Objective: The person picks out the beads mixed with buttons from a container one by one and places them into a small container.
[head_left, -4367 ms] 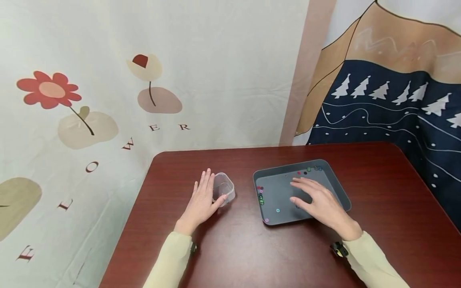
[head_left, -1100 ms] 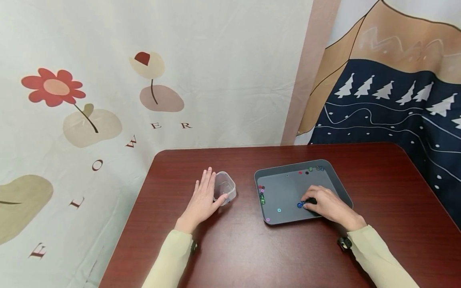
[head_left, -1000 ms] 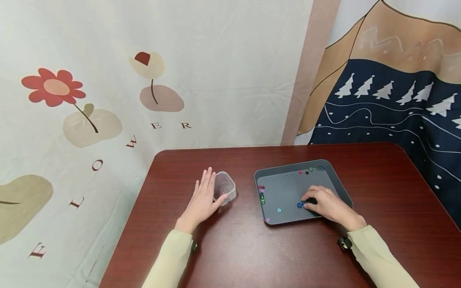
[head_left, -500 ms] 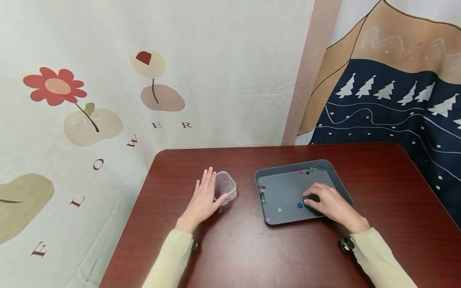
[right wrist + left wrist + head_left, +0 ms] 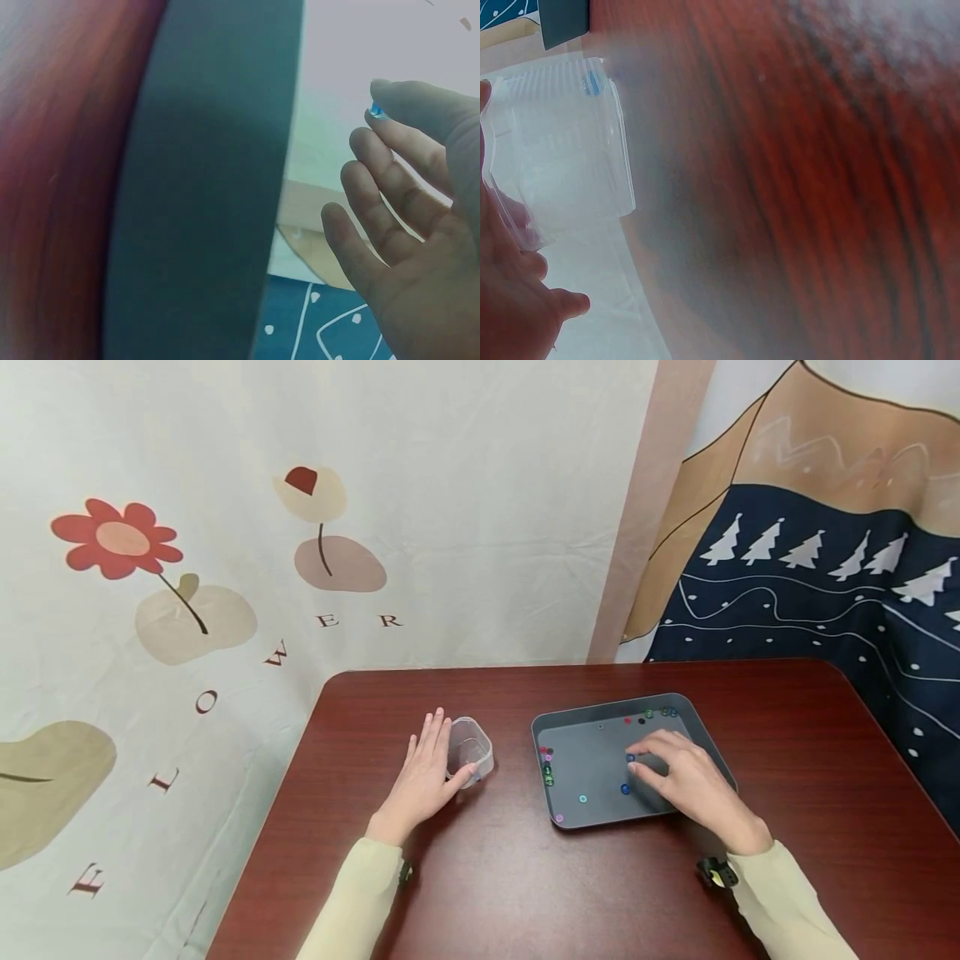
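Note:
My right hand (image 5: 693, 785) is raised over the grey tray (image 5: 592, 817), pinching a small blue bead (image 5: 377, 111) between thumb and index fingertip. In the right wrist view its other fingers spread loosely apart. Another blue bead (image 5: 625, 789) lies in the tray below the pinching fingertips. On the left, my left hand (image 5: 420, 777) rests against a clear plastic container (image 5: 562, 150), fingers straight along its left side and thumb at its near side. That container stands upright on the table, to the left of the tray.
Several small beads line the tray's left side, among them a green bead (image 5: 549, 780). More sit near its far right corner, such as a red bead (image 5: 627, 721). A turquoise ring-shaped bead (image 5: 582, 798) lies nearer the front. A printed curtain (image 5: 480, 527) hangs behind the table (image 5: 510, 893).
My right hand came down into the tray, pinched a blue bead beside another one, and has lifted it up and slightly away. The left hand and the container stay in place.

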Motion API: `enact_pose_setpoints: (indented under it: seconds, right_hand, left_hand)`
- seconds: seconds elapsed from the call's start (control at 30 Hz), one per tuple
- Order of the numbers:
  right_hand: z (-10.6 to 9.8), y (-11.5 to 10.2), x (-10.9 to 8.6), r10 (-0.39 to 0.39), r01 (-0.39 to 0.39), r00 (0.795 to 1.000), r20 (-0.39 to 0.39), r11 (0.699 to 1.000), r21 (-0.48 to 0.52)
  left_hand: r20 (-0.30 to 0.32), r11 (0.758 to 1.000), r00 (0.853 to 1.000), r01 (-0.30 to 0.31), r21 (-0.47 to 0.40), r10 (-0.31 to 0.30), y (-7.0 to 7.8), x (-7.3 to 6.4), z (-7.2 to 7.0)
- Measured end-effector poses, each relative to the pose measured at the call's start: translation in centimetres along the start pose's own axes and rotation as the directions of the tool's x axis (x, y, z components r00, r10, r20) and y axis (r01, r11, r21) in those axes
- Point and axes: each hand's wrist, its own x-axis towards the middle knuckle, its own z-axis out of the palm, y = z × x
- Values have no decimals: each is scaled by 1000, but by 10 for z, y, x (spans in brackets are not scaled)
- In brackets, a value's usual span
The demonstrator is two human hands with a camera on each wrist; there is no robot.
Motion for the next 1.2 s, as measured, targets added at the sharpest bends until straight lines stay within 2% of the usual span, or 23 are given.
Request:
enact_pose_setpoints:
  seconds: [0.27,0.63,0.83,1.2]
  right_hand:
    - [-2,-12,3,-25,27,996,-85,999,18]
    - [-2,-31,7,-5,15,991,-137,997,70]
    - [2,-40,12,-16,32,985,-171,995,90]
    - [16,-60,21,-34,67,980,-197,984,164]
  left_hand:
    - [-1,1000,1000,0,2,0,0,1,0]
    - [8,1000,1000,12,-5,-12,1,1,-1]
    - [-6,1000,1000,3,-3,-3,1,1,-1]
    - [18,1000,1000,15,-1,-15,1,1,-1]
